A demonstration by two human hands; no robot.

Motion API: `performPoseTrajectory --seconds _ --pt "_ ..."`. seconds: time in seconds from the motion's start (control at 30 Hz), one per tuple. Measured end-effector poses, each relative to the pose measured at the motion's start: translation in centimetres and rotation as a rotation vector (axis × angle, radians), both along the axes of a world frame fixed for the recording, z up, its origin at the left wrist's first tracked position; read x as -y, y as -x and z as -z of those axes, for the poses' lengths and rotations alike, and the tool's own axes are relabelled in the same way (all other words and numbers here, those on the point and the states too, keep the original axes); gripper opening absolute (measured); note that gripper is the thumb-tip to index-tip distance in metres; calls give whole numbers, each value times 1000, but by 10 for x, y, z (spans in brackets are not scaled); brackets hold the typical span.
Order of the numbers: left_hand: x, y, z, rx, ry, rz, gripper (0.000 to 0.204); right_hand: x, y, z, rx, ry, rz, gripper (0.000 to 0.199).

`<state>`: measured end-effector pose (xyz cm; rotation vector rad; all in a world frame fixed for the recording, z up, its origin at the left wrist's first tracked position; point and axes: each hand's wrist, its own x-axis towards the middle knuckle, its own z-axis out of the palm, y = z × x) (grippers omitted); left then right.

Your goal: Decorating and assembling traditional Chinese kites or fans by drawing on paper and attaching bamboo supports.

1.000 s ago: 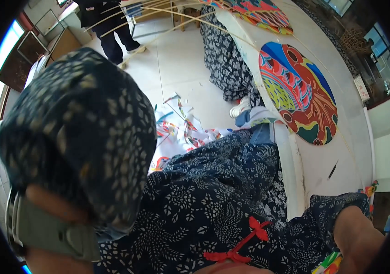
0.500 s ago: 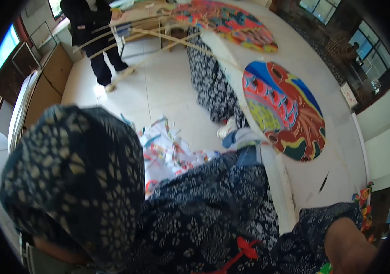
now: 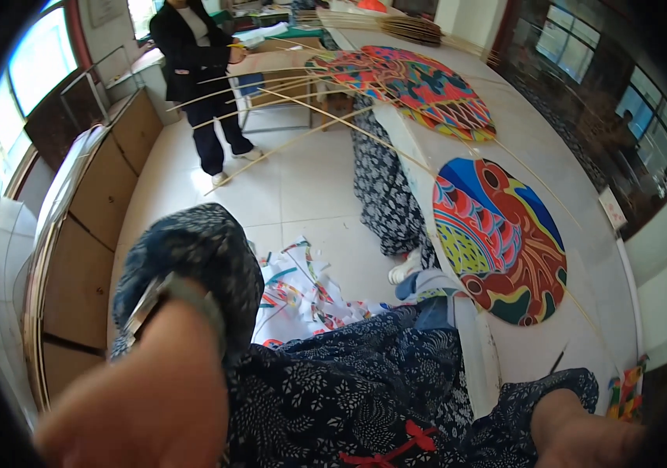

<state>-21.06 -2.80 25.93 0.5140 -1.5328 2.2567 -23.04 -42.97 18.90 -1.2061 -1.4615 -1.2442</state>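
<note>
My left hand is raised close to the camera at the lower left, blurred, with a grey watch strap on its wrist and a blue patterned sleeve behind it. Its fingers are not distinguishable. My right hand sits at the lower right beside the white table, mostly cut off by the picture's rim. On the table lies a round, brightly painted fish-pattern piece, with a second colourful piece farther back. Neither hand touches them.
Cut paper scraps litter the floor. Long bamboo strips stretch over the table's far end. A person in black stands at the back; another in patterned blue stands against the table. Wooden cabinets line the left.
My left arm has dropped lower and the view has tilted up, so the hand and watch now show and more of the floor, table and far person is visible.
</note>
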Motion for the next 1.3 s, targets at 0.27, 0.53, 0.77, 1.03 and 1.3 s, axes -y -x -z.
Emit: performPoseTrajectory --seconds 0.27,0.53,0.77,1.03,1.3 --pt "-3 -78 216 -2222 -575 55 31 -50 -54 0 47 -107 -133 34" --pt "103 -96 336 -2509 -1522 499 26 -87 -78 -16 74 -109 -161 36" --pt "164 -129 396 -2268 -2123 44 33 -86 -76 1 79 -325 288 24" --pt "147 -106 412 -2349 -1588 181 31 -67 -37 -12 -70 -58 482 39" --pt "146 -99 386 -2545 -1551 255 31 -60 -37 -10 -80 7 484 24"
